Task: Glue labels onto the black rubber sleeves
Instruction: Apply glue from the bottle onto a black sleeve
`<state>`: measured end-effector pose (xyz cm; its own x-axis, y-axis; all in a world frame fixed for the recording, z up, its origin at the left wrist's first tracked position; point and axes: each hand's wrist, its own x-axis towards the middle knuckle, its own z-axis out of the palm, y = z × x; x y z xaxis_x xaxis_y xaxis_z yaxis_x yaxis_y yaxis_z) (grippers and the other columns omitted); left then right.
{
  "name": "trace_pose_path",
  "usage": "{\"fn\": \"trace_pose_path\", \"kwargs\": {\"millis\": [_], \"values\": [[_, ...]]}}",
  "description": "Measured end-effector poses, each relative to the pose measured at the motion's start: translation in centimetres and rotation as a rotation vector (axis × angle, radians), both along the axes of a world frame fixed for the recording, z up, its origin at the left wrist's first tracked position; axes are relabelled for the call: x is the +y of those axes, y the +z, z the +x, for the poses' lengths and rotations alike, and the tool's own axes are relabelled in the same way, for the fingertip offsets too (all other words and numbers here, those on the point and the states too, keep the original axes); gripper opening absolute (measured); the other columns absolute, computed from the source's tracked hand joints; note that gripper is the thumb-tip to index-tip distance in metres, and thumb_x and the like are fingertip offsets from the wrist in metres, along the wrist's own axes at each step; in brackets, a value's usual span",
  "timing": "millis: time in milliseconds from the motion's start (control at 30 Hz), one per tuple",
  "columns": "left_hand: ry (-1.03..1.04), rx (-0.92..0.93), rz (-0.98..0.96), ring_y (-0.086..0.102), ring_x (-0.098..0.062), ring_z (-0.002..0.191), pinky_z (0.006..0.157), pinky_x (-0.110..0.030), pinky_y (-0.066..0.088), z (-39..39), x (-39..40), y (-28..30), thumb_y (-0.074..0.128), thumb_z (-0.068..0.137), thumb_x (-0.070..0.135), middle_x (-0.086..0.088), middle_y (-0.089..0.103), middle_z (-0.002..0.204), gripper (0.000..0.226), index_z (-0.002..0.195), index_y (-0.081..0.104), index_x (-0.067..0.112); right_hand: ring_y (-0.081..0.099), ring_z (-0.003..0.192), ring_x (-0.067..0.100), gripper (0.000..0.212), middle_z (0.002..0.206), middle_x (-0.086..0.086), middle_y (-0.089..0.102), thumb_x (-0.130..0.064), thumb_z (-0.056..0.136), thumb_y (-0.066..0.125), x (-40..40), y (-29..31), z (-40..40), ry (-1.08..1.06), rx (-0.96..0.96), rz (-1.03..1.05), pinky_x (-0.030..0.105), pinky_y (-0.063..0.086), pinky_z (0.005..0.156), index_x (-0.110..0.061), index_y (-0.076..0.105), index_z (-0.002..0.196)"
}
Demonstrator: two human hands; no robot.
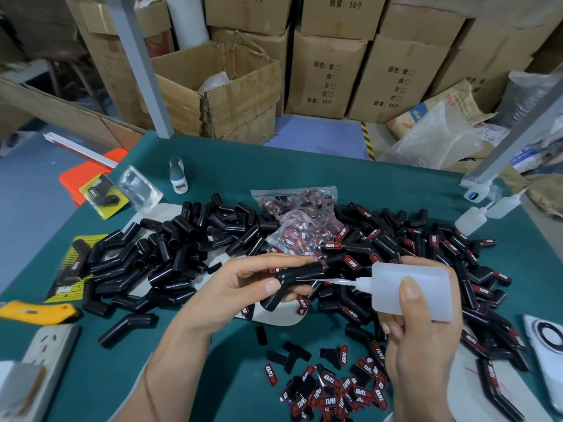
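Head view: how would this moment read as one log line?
left hand: holds bent black rubber sleeve | right hand: grips translucent white plastic glue bottle | nozzle at sleeve

packing workshop – stacked cartons (327, 77), green worktable (274, 175)

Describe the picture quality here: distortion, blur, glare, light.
Head view: wide-angle bending bows the grey posts and the table edge; light is even and soft, shadows faint; the yellow knife at the left edge is smeared; the hands, left and right, the sleeve and the glue bottle are sharp; mild sheen on the plastic bag.
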<state>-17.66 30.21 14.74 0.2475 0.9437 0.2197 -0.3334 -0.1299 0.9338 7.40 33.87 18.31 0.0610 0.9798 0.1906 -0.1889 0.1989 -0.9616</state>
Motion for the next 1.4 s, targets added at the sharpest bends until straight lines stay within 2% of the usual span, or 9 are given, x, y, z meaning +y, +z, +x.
{"fn": "trace_pose_path", "kwargs": {"millis": [400,700,900,1167,1400], "values": [[0.005,-0.017,-0.022,0.068,-0.040,0.124,0.098,-0.033,0.057,0.14,-0.12,0.22,0.063,0.106,0.025,-0.016,0.057,0.152,0.044,0.147,0.060,0.008,0.055,0.056,-0.001,0.052,0.088,-0.003,0.065,-0.067,0.084,0.075,0.06,-0.17,-0.05,0.001,-0.005,0.017,0.017,0.044,0.047,-0.028,0.063,0.115],[0.017,-0.009,-0.029,0.068,-0.039,0.123,0.097,-0.031,0.058,0.19,-0.20,0.39,0.052,0.104,0.007,-0.014,0.059,0.150,0.042,0.144,0.063,0.012,0.055,0.057,0.000,0.053,0.089,0.002,0.062,-0.067,0.085,0.073,0.08,-0.30,0.11,-0.004,-0.021,0.030,0.018,0.043,0.046,-0.026,0.063,0.116],[0.031,-0.025,-0.056,0.068,-0.040,0.123,0.097,-0.031,0.058,0.35,-0.30,0.67,0.052,0.104,0.008,-0.013,0.060,0.150,0.042,0.143,0.065,0.013,0.058,0.063,0.008,0.051,0.094,0.002,0.065,-0.069,0.084,0.073,-0.03,-0.05,-0.04,-0.012,-0.047,0.033,0.018,0.044,0.047,-0.030,0.063,0.115],[0.057,-0.054,-0.113,0.069,-0.038,0.122,0.094,-0.031,0.059,0.60,-0.45,0.89,0.055,0.101,0.013,-0.012,0.062,0.147,0.040,0.140,0.066,0.012,0.058,0.061,0.007,0.048,0.092,-0.002,0.066,-0.069,0.084,0.073,-0.41,0.26,-0.23,-0.008,-0.045,0.039,0.018,0.044,0.046,-0.032,0.063,0.113],[0.047,-0.056,-0.126,0.068,-0.038,0.124,0.094,-0.031,0.059,0.64,-0.60,1.01,0.055,0.102,0.015,-0.011,0.064,0.146,0.040,0.140,0.068,0.019,0.066,0.074,0.015,0.046,0.100,-0.003,0.068,-0.068,0.086,0.072,-0.57,0.36,-0.21,-0.027,-0.083,0.043,0.020,0.048,0.049,-0.035,0.063,0.116]]}}
